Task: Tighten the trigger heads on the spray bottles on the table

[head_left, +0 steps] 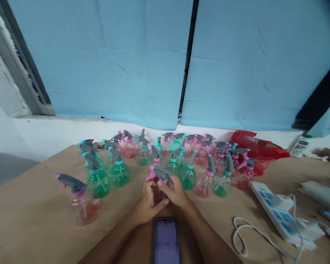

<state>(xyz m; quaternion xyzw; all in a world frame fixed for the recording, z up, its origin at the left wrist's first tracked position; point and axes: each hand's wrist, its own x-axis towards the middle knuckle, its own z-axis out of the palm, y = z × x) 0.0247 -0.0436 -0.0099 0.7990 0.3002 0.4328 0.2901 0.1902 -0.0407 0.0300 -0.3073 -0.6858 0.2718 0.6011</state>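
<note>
Spray bottle [158,194] in both hands [148,205] [178,192], well inside table's left edge [34,170]

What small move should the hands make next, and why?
Perhaps steady the spray bottle with the left hand and gently turn its pink collar with the right hand, checking that it sits tight. The left hand cups the body, the right hand is by the collar, and this view doesn't show how firmly it fits.
</note>
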